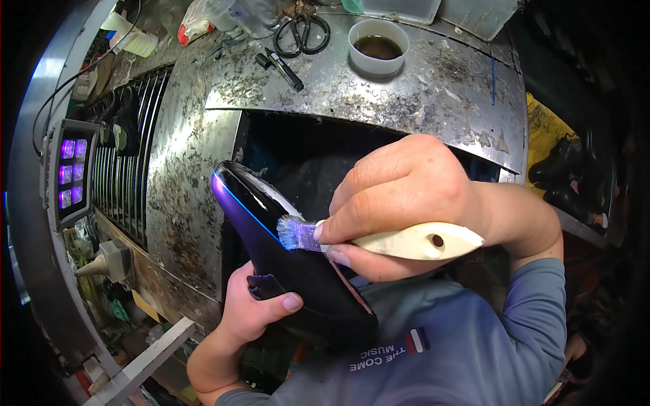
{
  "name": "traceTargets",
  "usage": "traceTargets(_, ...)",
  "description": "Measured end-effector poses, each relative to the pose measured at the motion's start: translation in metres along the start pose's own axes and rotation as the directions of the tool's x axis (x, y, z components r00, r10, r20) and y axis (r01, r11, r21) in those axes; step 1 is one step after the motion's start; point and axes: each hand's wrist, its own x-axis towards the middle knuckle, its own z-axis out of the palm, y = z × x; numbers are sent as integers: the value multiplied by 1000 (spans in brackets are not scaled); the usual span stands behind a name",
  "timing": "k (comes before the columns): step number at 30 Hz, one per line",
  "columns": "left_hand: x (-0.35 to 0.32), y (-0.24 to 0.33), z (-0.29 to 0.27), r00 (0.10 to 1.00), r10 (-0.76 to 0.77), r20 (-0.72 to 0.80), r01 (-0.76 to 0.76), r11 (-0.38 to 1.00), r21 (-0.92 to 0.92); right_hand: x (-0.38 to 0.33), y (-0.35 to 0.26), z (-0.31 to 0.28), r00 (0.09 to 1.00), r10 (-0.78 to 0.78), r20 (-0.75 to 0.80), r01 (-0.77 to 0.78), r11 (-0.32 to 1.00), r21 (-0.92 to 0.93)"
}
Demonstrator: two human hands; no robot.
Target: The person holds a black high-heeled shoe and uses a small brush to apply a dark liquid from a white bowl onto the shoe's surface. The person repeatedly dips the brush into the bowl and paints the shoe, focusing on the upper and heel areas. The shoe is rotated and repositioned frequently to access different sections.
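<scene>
My left hand (254, 308) grips a glossy black shoe (284, 257) from below, its toe pointing up and to the left, its surface lit purple. My right hand (399, 203) is closed around a small brush (393, 238) with a cream handle. The brush's bristles (292, 233) touch the upper edge of the shoe near its middle. Both hands are over a dark opening in a stained metal workbench (338, 101).
A white cup of dark liquid (378, 46), black scissors (302, 34) and a black pen (284, 69) lie on the bench top. A lamp panel with purple lights (71, 172) stands at the left beside a metal grille (132, 155). Dark shoes (569, 179) sit at the right.
</scene>
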Motion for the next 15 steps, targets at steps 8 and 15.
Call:
traceTargets(8,5,-9,-2,999,38,14,-36,991,-129,-8,-1,5,998,38,43,-39,999,21)
traceTargets(15,9,-16,-4,997,72,-39,-77,984,-163,-17,-4,15,995,101,19,-102,991,81)
